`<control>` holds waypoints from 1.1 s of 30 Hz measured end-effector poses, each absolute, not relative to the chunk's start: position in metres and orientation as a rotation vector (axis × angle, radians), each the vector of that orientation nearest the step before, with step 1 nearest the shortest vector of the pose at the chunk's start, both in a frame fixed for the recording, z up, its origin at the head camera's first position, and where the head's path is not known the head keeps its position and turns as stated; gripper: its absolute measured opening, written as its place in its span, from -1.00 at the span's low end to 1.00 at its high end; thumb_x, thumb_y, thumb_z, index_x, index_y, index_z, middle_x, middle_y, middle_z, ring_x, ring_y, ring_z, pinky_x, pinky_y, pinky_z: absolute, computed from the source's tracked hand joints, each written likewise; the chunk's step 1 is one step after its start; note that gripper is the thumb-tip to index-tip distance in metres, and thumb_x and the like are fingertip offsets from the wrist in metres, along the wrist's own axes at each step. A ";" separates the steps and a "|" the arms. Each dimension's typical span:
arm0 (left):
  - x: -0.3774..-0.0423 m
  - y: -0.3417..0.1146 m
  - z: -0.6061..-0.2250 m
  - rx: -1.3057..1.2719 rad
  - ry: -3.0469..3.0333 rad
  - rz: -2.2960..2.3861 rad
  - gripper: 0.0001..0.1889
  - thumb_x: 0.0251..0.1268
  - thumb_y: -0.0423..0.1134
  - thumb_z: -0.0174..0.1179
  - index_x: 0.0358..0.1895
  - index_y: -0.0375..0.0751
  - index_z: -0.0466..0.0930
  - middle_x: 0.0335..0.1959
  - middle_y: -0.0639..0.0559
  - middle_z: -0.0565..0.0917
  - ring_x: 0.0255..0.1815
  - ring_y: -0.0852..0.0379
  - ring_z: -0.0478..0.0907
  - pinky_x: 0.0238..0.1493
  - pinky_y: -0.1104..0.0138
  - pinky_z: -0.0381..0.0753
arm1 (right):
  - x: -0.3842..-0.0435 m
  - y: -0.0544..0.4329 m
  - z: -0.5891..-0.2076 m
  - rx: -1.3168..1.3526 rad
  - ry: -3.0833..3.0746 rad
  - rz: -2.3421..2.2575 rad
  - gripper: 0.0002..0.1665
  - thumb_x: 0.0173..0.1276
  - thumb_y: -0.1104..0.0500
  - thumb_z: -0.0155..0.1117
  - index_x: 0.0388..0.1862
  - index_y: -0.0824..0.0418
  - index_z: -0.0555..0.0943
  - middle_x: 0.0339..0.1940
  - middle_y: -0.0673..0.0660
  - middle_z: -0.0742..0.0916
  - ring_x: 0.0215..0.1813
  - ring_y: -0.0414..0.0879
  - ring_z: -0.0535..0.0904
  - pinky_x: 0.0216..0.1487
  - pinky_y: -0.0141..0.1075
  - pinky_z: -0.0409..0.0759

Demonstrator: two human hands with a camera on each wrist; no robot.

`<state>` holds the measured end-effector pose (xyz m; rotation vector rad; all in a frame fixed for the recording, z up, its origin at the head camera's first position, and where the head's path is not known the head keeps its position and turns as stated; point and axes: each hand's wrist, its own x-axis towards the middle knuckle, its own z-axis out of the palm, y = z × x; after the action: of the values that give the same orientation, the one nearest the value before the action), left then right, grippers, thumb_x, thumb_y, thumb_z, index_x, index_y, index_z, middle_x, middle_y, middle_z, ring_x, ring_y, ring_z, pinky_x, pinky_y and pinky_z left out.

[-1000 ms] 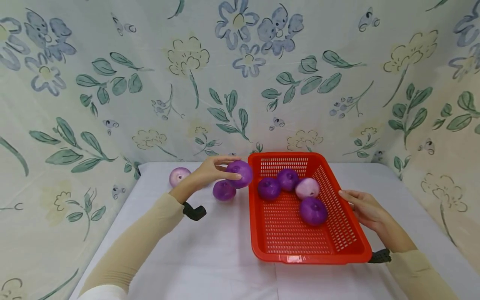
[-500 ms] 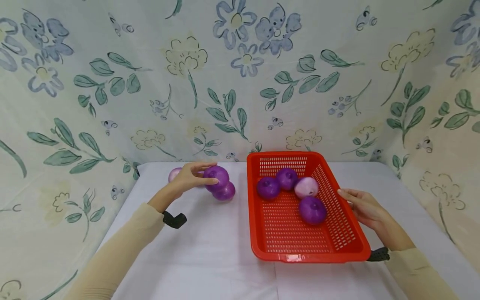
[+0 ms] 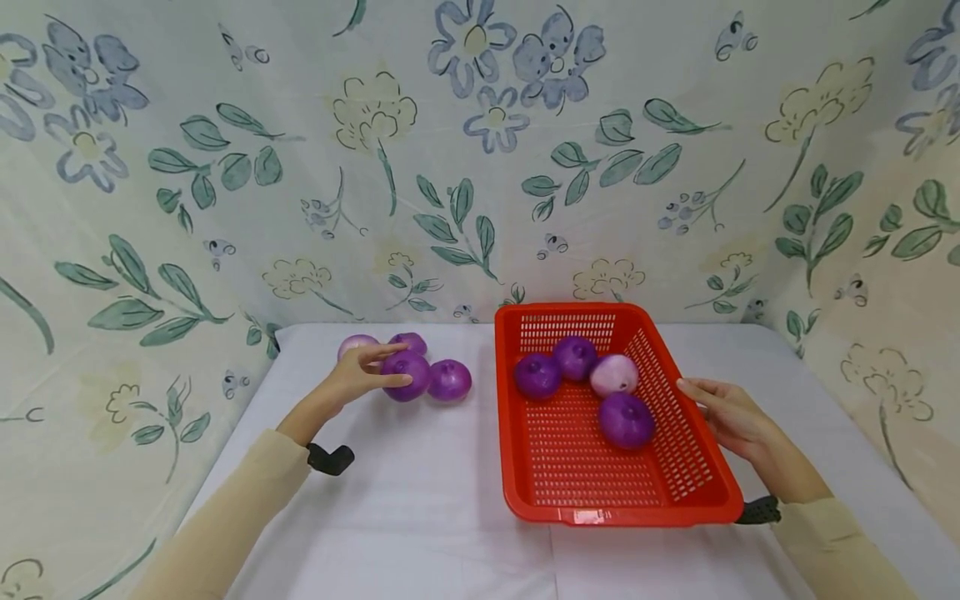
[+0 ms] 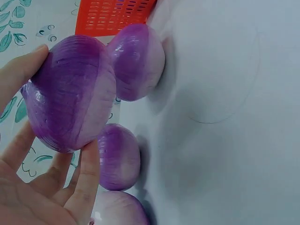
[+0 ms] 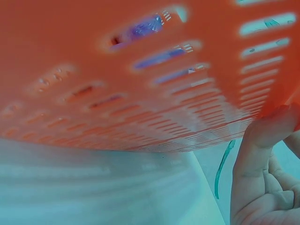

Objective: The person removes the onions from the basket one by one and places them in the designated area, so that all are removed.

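My left hand (image 3: pixel 347 385) holds a purple onion (image 3: pixel 406 375) between thumb and fingers at the table's left side. In the left wrist view the onion (image 4: pixel 70 93) appears raised off the cloth, gripped at its sides. Close around it lie a purple onion (image 3: pixel 450 381) to the right, another (image 3: pixel 411 342) behind, and a paler one (image 3: pixel 356 344) partly hidden by the hand. My right hand (image 3: pixel 731 417) grips the right rim of a red plastic basket (image 3: pixel 512 475), thumb on top. The right wrist view shows the slotted basket wall (image 5: pixel 56 42) beside the fingers.
Inside the basket sit several onions, among them a pale one (image 3: pixel 615 376) and a large purple one (image 3: pixel 626 421). White cloth (image 3: pixel 420 500) covers the table. A floral curtain (image 3: pixel 480 167) hangs behind it.
My left hand has moved left with the onion, from beside the basket's left rim to over the loose onions, and slightly lower. The right hand and the basket stay in place.
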<state>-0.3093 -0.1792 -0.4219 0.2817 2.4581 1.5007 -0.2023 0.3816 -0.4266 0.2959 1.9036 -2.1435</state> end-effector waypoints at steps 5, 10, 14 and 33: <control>-0.311 -0.186 -0.435 0.254 2.487 1.485 -0.22 0.06 0.09 0.51 0.41 0.07 0.47 0.42 -0.22 0.38 0.35 -0.26 0.39 0.28 -0.09 0.44 | -0.203 0.382 -0.428 0.294 1.908 -2.145 -0.80 0.56 0.03 0.12 -0.21 -0.06 0.69 -0.22 -0.02 0.75 -0.23 -0.10 0.71 -0.16 -0.18 0.73; -0.312 -0.191 -0.449 0.210 2.509 1.486 -0.23 0.05 0.09 0.51 0.38 0.04 0.50 0.44 -0.25 0.36 0.42 -0.27 0.30 0.34 -0.11 0.35 | -0.203 0.382 -0.429 0.302 1.894 -2.153 -0.80 0.55 0.03 0.13 -0.21 -0.05 0.69 -0.22 -0.01 0.75 -0.23 -0.10 0.70 -0.16 -0.19 0.73; -0.311 -0.194 -0.458 0.223 2.517 1.512 -0.25 0.08 0.04 0.51 0.38 -0.04 0.50 0.43 -0.30 0.35 0.45 -0.28 0.26 0.40 -0.11 0.26 | -0.203 0.382 -0.429 0.297 1.888 -2.153 -0.79 0.56 0.03 0.12 -0.20 -0.04 0.69 -0.21 -0.01 0.75 -0.23 -0.10 0.70 -0.16 -0.20 0.73; -0.310 -0.197 -0.466 0.316 2.564 1.458 -0.29 0.15 -0.04 0.48 0.38 -0.13 0.49 0.40 -0.24 0.41 0.33 -0.31 0.40 0.26 -0.07 0.47 | -0.204 0.384 -0.431 0.294 1.910 -2.139 -0.82 0.55 0.02 0.13 -0.20 -0.06 0.68 -0.21 -0.02 0.75 -0.23 -0.10 0.70 -0.16 -0.19 0.73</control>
<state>-0.3098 -0.1970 -0.4656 0.3163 2.5636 1.4584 -0.2040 0.3836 -0.4306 0.2936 1.9104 -2.1392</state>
